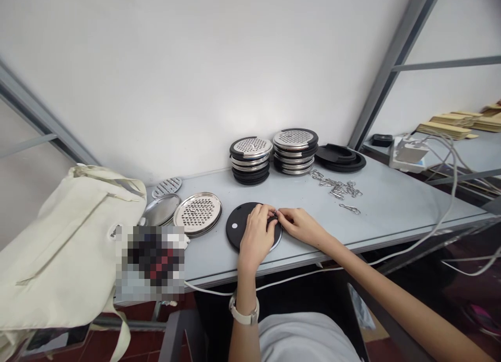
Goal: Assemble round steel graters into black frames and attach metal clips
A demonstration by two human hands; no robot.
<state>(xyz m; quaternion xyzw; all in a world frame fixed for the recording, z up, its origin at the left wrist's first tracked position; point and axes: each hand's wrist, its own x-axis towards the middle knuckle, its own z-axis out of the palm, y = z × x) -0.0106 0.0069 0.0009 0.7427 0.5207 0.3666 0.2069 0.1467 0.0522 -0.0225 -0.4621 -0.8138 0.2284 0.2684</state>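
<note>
A round black disc (pixel 238 218) with a white dot lies on the table, and a silvery edge shows at its lower right. My left hand (pixel 256 231) rests over the disc, its fingers bent and closed at the right-hand edge. At that same edge, the fingertips of my right hand (pixel 299 225) are pinched together, close to my left fingers. A small dark or metal bit shows between the fingertips, too small to name. To the left of the disc lies a round metal grater plate (pixel 198 213). Several metal clips (pixel 338 188) are scattered to the right, with a single clip (pixel 349 209) nearer me.
Two stacks of round graters with black rims, a left stack (pixel 251 161) and a right stack (pixel 296 152), stand by the wall. Black round trays (pixel 340 158) lie beside them. A cream bag (pixel 66 252) covers the table's left end. A white cable (pixel 438 223) crosses the front right.
</note>
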